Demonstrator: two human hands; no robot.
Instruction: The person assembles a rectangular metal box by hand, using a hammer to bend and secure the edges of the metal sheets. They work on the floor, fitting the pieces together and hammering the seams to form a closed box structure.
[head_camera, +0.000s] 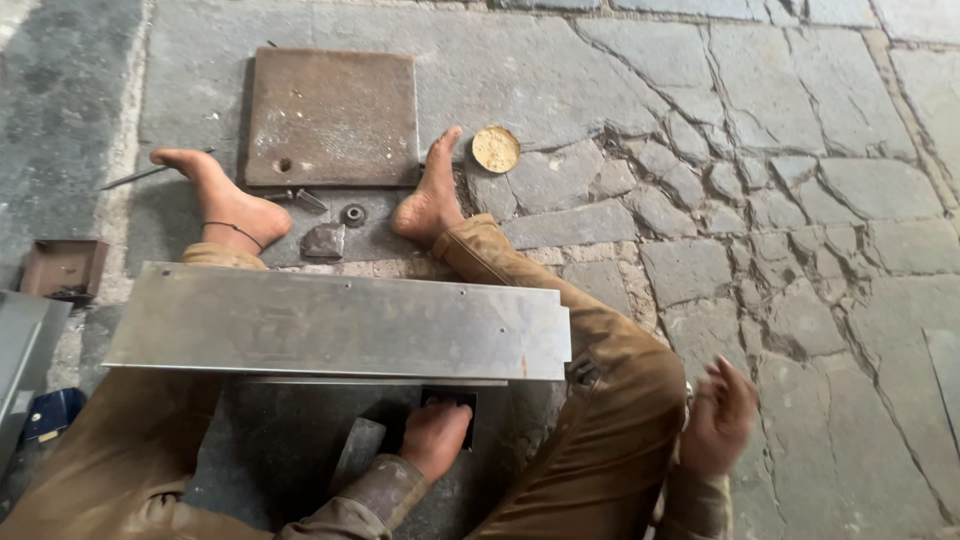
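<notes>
Left hand (436, 436), fingers curled, rests at a small dark square block (449, 402) beneath the long grey sheet-metal strip (340, 322) lying left–right across the knees; right hand (717, 418), loosely spread and blurred, hangs empty right, well apart, over the stone floor (820, 200).

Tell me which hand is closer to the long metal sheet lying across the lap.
Left. The left hand sits just below the metal sheet, near its lower edge. The right hand is out past the right knee, clear of the sheet's end.

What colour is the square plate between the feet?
Rusty brown plate, clearest in the head view.
</notes>
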